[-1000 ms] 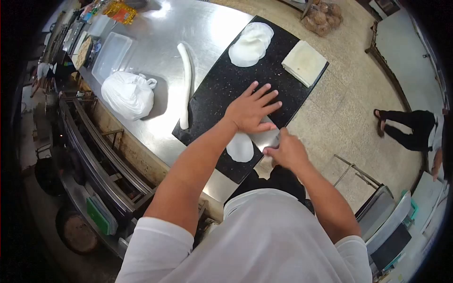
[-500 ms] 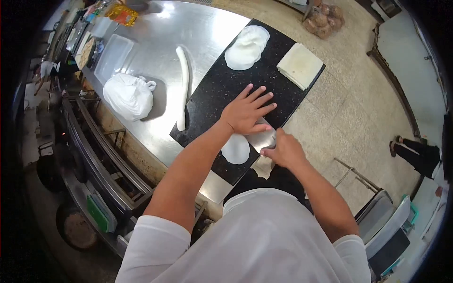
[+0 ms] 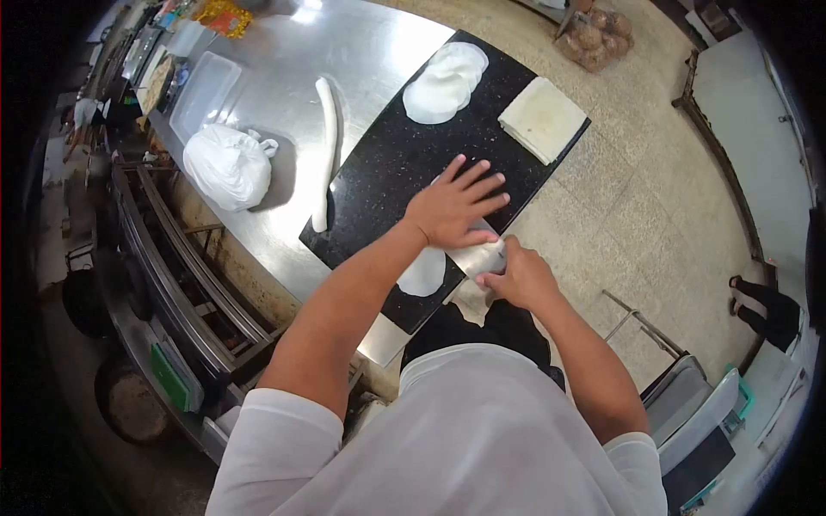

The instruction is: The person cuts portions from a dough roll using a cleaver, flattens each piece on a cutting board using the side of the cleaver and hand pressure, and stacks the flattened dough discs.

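Note:
My left hand (image 3: 456, 209) lies flat with its fingers spread, palm over the broad metal blade of a cleaver (image 3: 478, 258) on the black stone board (image 3: 385, 159). The cleaver's handle end is in my right hand (image 3: 523, 277), with the fingers closed round it. Whatever is under the blade and palm is hidden. A thin round dough sheet (image 3: 422, 277) rests at the board's near end, partly behind my left forearm. Several more overlapping dough rounds (image 3: 441, 90) lie at the far end. A long dough rope (image 3: 328, 142) stretches across the steel table and onto the board's left edge.
A folded off-white cloth (image 3: 544, 119) sits on the board's far right. On the steel table (image 3: 284, 95) are a knotted white plastic bag (image 3: 225, 168) and a clear plastic tray (image 3: 206, 93). A bag of round brown items (image 3: 594, 39) is on the floor. A person's legs (image 3: 768, 311) show at right.
The view has shifted slightly, so the board and table sit a little further left. Both hands keep almost the same position at the cleaver. The person's legs at right have moved.

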